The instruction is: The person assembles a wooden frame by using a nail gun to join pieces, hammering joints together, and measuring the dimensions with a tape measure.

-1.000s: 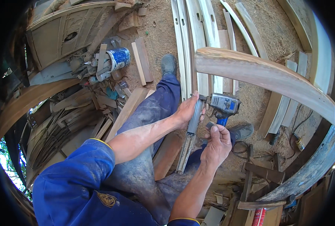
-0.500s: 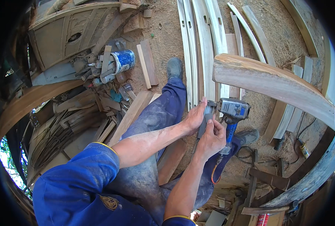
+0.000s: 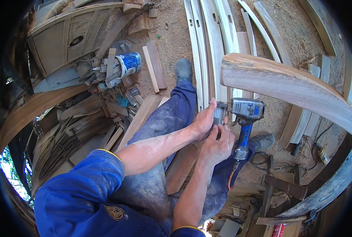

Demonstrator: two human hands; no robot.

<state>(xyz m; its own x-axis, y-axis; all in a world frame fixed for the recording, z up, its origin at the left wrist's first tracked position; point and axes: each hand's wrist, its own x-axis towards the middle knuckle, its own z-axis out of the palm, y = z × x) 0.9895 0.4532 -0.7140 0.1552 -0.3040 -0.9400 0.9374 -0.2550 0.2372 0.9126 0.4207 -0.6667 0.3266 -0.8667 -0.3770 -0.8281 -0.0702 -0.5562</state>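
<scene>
A pneumatic nail gun with a grey metal body and blue handle lies sideways over my right leg. My left hand is closed around its ridged grey magazine, thumb pointing up along the near side. Against the lower part of that magazine my right hand is closed in a pinch, its fingertips bent inward. Whatever lies between those fingertips is hidden by the hand. An orange air hose runs down from the handle's end fitting.
A thick curved wooden beam juts in from the right above the gun. Long slotted wood strips lie on the dusty ground ahead. To the left are a blue paint bucket, loose boards and scrap wood.
My right hand has moved slightly left and up toward the left hand, now covering more of the grey bar between them. The nail gun has shifted a little to the right.
</scene>
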